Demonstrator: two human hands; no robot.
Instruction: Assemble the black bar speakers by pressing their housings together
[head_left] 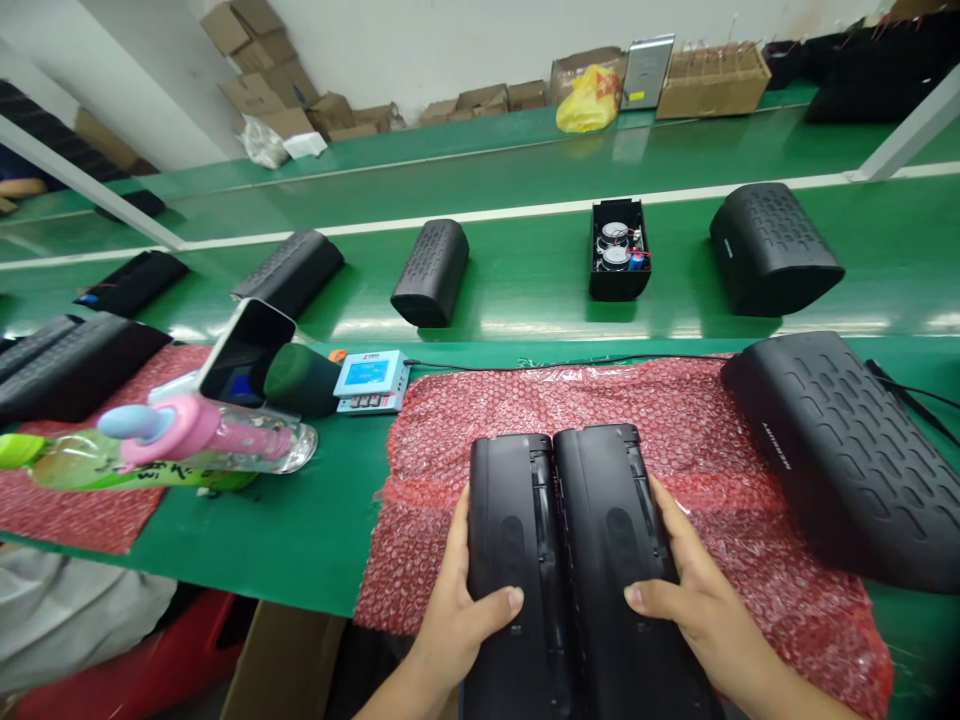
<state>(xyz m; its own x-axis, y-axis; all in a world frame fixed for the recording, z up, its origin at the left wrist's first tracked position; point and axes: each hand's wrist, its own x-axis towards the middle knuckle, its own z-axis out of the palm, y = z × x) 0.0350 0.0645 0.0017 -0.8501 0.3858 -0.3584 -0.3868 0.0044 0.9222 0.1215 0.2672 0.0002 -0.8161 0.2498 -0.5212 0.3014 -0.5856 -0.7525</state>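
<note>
Shell (pixel 504 550), black, gripped in the worker's left hand (pixel 457 618), thumb on top, fingers round the outer side — second black shell (pixel 611 540) held likewise in the right hand (pixel 697 605). Both side by side over the red bubble wrap (pixel 420 540), right at the bench's (pixel 315 540) near edge. I see a big speaker (pixel 847 460) just right, partly on the wrap. Small blue-screened meter (pixel 370 375) by the wrap's far left corner, cable (pixel 525 370) attached. Farther back, an open housing (pixel 615 287) shows two round drivers (pixel 616 257).
</note>
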